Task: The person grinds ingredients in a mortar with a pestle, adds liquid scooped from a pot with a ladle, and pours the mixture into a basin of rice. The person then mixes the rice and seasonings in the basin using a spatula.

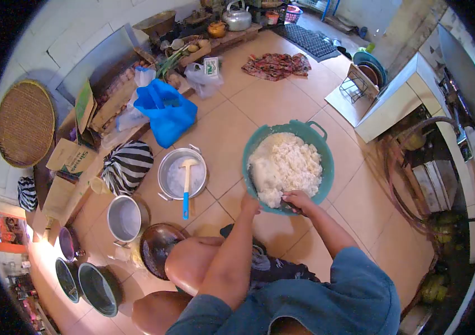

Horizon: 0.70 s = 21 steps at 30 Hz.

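Observation:
A green plastic basin (329,167) with a loop handle stands on the tiled floor in front of me, heaped with white, clumpy food that looks like rice (287,162). At the basin's near left rim is my left hand (250,205), closed on the edge. My right hand (299,201) is closed at the near side, over the rice. A small dark thing shows under its fingers, too covered to name. To the left sits a metal pot (162,173) with a white spatula with a blue handle (186,201) resting across it.
Left of me are an empty-looking metal pot (125,218), a dark round pan (156,245) and a green tub (100,290). A blue plastic bag (165,111) and striped bundle (127,167) lie farther off. A patterned cloth (276,66) is ahead; a white cabinet (388,114) stands right.

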Available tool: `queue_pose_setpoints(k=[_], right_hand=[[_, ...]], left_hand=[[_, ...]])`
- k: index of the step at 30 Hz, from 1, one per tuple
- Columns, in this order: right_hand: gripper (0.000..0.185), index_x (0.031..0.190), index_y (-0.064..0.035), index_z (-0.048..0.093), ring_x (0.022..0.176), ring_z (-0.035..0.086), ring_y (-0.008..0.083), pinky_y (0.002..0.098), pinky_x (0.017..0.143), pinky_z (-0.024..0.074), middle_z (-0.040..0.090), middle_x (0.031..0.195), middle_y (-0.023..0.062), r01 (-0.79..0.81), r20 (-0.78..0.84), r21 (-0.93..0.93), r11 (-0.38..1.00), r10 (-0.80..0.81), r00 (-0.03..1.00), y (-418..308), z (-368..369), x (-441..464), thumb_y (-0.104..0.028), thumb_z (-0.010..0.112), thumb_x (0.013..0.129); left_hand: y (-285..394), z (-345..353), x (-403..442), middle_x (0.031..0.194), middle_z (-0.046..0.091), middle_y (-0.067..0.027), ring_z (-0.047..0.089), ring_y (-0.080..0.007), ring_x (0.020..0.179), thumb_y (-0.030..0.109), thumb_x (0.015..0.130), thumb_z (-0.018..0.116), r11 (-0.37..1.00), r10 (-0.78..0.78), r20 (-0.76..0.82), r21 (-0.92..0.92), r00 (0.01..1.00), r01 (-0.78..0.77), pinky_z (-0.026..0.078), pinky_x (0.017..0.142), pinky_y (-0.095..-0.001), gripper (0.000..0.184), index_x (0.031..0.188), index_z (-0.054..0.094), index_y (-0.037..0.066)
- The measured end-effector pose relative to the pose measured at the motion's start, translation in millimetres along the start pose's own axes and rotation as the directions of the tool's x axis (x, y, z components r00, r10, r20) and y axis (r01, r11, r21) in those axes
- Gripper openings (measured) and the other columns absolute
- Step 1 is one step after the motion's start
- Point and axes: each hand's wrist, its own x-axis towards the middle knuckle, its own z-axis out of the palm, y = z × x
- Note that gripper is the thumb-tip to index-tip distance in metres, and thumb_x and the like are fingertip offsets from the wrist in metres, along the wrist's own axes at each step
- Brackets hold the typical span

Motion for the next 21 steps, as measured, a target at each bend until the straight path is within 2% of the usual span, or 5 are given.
queue_pose_setpoints(k=[11,14,18,19,21], right_hand=[[0.033,0.121,-0.0219,0.047,0.039,0.037,0.0034,0.0177,0.033,0.029,0.048,0.062,-0.002,-0.205,0.153,0.365,0.908,0.159,0.975,-7.9,-45.9,-11.3,-0.03,0.052,0.089],[0.034,0.124,-0.0189,0.043,0.038,0.034,0.0059,0.0204,0.034,0.0283,0.045,0.061,-0.0015,-0.242,0.321,0.544,0.803,0.067,0.945,-15.4,-70.0,-18.8,-0.027,0.047,0.091],[0.034,0.126,-0.0211,0.04,0.039,0.03,0.0043,0.02,0.034,0.0252,0.042,0.061,-0.0019,-0.02,0.175,0.305,0.952,-0.035,0.984,-59.3,-80.7,-74.7,-0.027,0.043,0.093],[0.037,0.128,-0.0201,0.039,0.045,0.044,0.0111,0.0271,0.04,0.0377,0.051,0.067,0.001,0.053,0.15,0.142,0.988,-0.074,0.986,-60.9,-90.6,-77.3,-0.028,0.043,0.093],[0.037,0.127,-0.0181,0.04,0.059,0.055,0.0194,0.0332,0.054,0.0448,0.059,0.076,0.0063,0.459,-0.127,-0.321,0.829,-0.517,0.846,-46.7,-88.8,-54.9,-0.028,0.044,0.092]], left_hand=[[-6.1,-1.5,7.5,0.09,0.062,-0.0166,0.064,-0.0289,0.059,0.004,0.072,0.054,0.998,0.044,-0.075,0.046,0.996,-0.041,0.051,0.042,-0.0379,0.044,0.115,0.046,0.006],[0.9,0.0,5.6,0.095,0.061,-0.0173,0.064,-0.0299,0.059,0.005,0.071,0.056,0.996,0.026,-0.069,0.081,0.997,-0.02,0.052,0.043,-0.0381,0.046,0.116,0.045,0.006],[-13.6,4.3,18.6,0.094,0.061,-0.0177,0.064,-0.0301,0.062,0.007,0.071,0.058,0.999,0.034,-0.111,0.026,0.993,-0.031,0.052,0.043,-0.038,0.047,0.117,0.044,0.006],[-14.1,5.5,19.1,0.092,0.062,-0.0175,0.064,-0.03,0.062,0.009,0.072,0.058,0.999,0.039,-0.12,0.026,0.992,-0.036,0.052,0.044,-0.038,0.045,0.115,0.045,0.005],[-12.1,6.1,16.7,0.089,0.062,-0.0172,0.064,-0.0299,0.063,0.013,0.074,0.058,0.998,0.05,-0.14,0.032,0.989,-0.046,0.051,0.044,-0.0381,0.041,0.113,0.047,0.004]])
